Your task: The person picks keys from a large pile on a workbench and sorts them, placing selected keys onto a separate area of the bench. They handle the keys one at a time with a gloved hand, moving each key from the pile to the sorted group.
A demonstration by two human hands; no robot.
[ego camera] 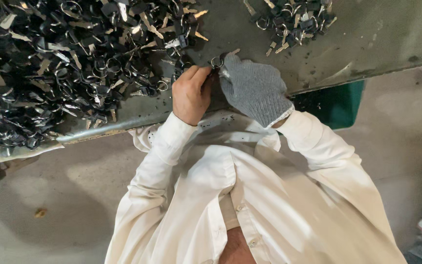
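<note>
Bare left hand (pixel 190 95) and grey-gloved right hand (pixel 254 88) meet at near edge of grey surface (pixel 367 34). Both grips closed on small metal ring (pixel 216 61) with dark tab, held between fingertips just above surface. Large heap of black tabs and rings (pixel 50 63) lies left; smaller heap (pixel 294 17) upper right, well apart.

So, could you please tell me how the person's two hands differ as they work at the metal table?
The right hand wears a grey knitted glove, while the left hand is bare. The left hand is curled with its fingers bent inward, while the right hand lies flatter. The left hand sits beside the large pile of black and metal parts; the right hand is nearer the small pile. Both meet at a small metal ring, and both arms wear white sleeves.
</note>
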